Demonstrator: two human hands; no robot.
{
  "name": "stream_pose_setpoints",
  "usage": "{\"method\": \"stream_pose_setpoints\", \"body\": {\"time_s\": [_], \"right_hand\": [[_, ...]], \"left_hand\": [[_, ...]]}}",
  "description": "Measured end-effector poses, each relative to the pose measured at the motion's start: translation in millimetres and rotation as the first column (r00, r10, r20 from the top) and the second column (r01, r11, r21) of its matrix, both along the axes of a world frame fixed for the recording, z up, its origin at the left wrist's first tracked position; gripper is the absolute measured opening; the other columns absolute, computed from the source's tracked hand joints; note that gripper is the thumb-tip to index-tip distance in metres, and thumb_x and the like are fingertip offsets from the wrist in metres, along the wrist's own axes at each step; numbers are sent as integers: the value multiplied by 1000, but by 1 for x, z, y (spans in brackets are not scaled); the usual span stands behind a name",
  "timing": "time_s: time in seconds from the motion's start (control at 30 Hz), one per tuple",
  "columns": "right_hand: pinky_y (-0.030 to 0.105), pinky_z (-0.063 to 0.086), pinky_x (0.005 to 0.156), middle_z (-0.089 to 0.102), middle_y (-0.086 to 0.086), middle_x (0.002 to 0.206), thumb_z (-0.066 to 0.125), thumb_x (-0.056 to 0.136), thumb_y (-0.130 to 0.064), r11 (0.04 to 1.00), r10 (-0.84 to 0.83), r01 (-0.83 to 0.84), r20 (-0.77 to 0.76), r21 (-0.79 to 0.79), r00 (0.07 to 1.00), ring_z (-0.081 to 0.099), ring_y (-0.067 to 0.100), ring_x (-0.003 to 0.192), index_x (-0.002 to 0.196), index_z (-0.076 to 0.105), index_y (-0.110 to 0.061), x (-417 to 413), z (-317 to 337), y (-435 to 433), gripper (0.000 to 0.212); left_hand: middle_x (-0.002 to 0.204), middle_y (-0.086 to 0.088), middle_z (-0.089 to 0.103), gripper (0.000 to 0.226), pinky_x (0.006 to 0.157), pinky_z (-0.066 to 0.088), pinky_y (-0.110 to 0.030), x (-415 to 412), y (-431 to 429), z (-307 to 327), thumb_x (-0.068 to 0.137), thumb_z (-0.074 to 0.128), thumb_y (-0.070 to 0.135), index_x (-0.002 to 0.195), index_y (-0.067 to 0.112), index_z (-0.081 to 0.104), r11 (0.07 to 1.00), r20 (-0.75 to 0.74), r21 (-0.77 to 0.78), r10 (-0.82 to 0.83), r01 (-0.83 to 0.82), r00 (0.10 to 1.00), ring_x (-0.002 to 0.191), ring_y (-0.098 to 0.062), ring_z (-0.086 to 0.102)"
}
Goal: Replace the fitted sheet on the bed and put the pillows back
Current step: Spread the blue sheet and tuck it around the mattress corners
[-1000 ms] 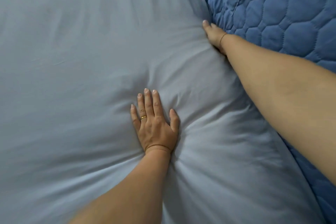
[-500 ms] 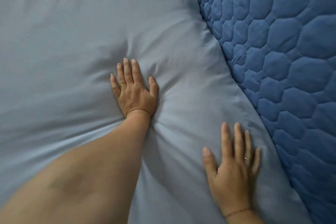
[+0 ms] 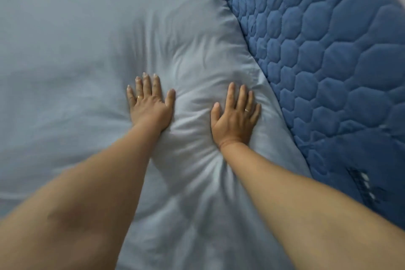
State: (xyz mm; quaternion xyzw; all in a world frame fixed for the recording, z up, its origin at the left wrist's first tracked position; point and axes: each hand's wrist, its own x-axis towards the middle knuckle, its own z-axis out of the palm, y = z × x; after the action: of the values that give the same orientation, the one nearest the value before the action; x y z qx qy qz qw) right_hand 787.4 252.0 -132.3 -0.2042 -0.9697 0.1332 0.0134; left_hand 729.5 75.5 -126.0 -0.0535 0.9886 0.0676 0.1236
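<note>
Where puckered, soft pale-blue sheet (image 3: 87, 50)

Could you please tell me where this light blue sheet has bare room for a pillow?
Bare: the light blue fabric sheet left of the left hand, and beyond both hands. Crowded: between that hand and the right hand, and the narrow strip beside the dark blue hexagon-quilted fabric.

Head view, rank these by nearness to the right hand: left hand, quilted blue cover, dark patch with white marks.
1. the quilted blue cover: its edge runs just to the right of the right hand.
2. the left hand: to the left, also flat on the sheet.
3. the dark patch: lower right, on the cover.
</note>
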Motion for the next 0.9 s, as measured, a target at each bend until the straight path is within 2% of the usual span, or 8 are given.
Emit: {"method": "stream_pose_setpoints", "body": {"time_s": [0.17,0.23,0.33,0.4,0.5,0.67,0.8,0.9], "right_hand": [[60,-9,114,-4,3,163,26,95,-59,993,118,-112,187,-42,975,-5,31,148,154,3,-31,60,19,-9,69],[62,-13,112,-3,1,163,27,93,-63,981,193,-193,223,-22,955,-7,33,148,153,4,-34,127,20,-7,71],[69,4,110,22,2,159,30,87,-64,983,154,-171,222,60,963,16,39,145,150,25,-33,230,13,27,71],[70,13,107,27,5,158,29,85,-64,989,87,-115,263,94,961,23,41,143,149,29,-31,291,8,63,72],[68,30,100,34,10,154,24,88,-64,996,11,-34,267,82,964,34,42,136,148,35,-26,372,7,107,72],[54,52,82,53,20,138,8,94,-64,991,-49,88,348,-96,936,60,41,112,142,45,-7,495,8,152,83],[51,38,107,39,15,150,5,86,-75,968,-59,132,318,-215,946,44,36,133,149,29,-13,557,-6,181,92],[40,25,116,27,11,156,12,82,-69,964,-21,103,313,-246,949,33,29,142,150,17,-18,576,-11,193,85]], "left_hand": [[163,-2,-6,74,118,-14,-45,161,13,-4,92,5,62,155,24,0,997,-46,23,74,-73,996,150,-22,-10],[163,-4,-1,79,118,-10,-48,221,28,-8,89,6,63,155,22,6,997,-20,26,80,-79,997,150,-25,-4],[160,-9,18,77,117,3,-55,316,55,-9,89,24,62,153,18,27,997,34,62,41,-43,999,148,-30,14],[158,-11,27,76,115,8,-57,371,71,-11,87,32,61,149,17,35,996,72,90,-1,-6,997,145,-32,20],[156,-11,30,76,114,10,-59,434,89,-11,86,35,60,148,17,37,994,81,100,-50,41,995,144,-32,22],[157,-8,29,77,114,10,-60,524,112,-9,84,36,64,148,21,31,978,86,171,-132,116,987,149,-26,10],[160,-7,20,80,115,9,-61,589,123,-12,83,38,64,150,22,26,967,74,180,-197,182,978,148,-28,13],[159,-6,19,84,114,11,-63,625,127,-12,82,38,67,154,25,20,960,87,203,-214,193,973,146,-30,19]]}}
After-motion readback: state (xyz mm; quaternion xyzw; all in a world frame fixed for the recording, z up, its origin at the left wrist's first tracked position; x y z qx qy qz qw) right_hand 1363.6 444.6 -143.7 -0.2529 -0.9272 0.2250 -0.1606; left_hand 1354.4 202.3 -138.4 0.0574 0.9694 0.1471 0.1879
